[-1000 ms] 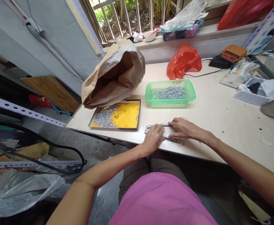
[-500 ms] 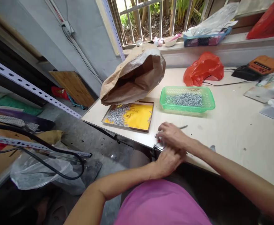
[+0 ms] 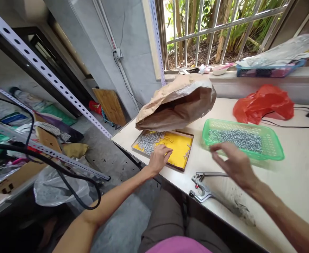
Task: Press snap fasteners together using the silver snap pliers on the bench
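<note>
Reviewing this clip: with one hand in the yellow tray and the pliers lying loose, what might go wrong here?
The pliers-like tool lies at the table edge, so a nudge from the right hand may knock it off. The left hand reaches into the yellow tray, also near the edge; small metal pieces could scatter to the floor.

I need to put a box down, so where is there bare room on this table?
Bare table lies right of the pliers tool and in front of the green basket. A narrow strip runs between yellow tray and basket. The back is crowded: paper bag, red bag, cables.
</note>
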`<state>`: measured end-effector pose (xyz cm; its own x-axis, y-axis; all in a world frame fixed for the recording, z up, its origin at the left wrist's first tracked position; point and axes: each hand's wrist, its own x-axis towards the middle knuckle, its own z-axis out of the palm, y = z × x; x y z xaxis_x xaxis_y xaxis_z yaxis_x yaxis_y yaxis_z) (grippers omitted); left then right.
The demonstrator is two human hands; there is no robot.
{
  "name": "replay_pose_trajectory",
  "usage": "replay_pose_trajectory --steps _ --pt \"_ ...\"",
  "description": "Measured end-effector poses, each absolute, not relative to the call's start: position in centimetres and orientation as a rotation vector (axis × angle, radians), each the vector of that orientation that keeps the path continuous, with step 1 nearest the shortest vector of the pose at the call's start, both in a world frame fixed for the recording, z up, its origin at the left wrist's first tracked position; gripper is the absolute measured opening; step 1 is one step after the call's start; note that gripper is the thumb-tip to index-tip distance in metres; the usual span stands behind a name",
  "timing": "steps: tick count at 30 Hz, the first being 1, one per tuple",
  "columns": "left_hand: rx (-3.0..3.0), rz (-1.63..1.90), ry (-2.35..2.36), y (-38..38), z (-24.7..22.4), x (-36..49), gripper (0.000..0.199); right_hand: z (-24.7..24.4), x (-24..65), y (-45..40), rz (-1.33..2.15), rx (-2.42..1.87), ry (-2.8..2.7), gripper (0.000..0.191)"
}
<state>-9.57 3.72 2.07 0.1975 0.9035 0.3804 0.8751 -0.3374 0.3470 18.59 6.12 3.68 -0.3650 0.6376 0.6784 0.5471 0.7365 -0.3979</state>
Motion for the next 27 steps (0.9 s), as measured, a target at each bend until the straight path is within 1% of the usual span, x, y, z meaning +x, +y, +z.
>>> replay_pose_trajectory --steps 3,6,7,10,13,16,20,24,27 --pt "2.365 0.518 1.698 6.4 1.1 -8.4 0.019 6.4 22.2 9.5 -0.129 -1.205 -2.014 0.024" --pt "2.442 0.323 1.590 7.6 0.2 -6.6 0.018 6.7 24.6 10.4 -0.200 -1.379 -2.057 0.038" --pt "2.499 0.273 1.536 7.8 -0.1 -6.2 0.017 6.3 24.9 9.9 -0.166 -1.387 -2.073 0.038" --pt "2.671 0.110 1.387 8.2 -0.6 -5.7 0.017 4.1 24.9 6.5 0.016 -1.318 -2.156 0.031" --pt "2.796 -0.042 1.282 8.7 -0.7 -5.9 0.020 1.3 24.1 1.8 0.296 -1.289 -2.239 0.027" --pt "2.885 -0.165 1.161 9.1 -0.3 -5.8 0.021 -1.0 23.3 -2.4 0.540 -1.366 -2.248 0.028" --pt "2.910 -0.215 1.044 9.3 0.3 -5.5 0.020 -2.7 23.0 -5.7 0.650 -1.461 -2.228 0.030" --pt "2.854 -0.104 1.015 9.2 0.5 -5.4 0.020 -3.2 23.0 -6.6 0.643 -1.508 -2.222 0.030" --pt "2.795 -0.085 1.075 9.1 0.5 -5.2 0.020 -3.4 22.9 -6.7 0.612 -1.509 -2.256 0.030"
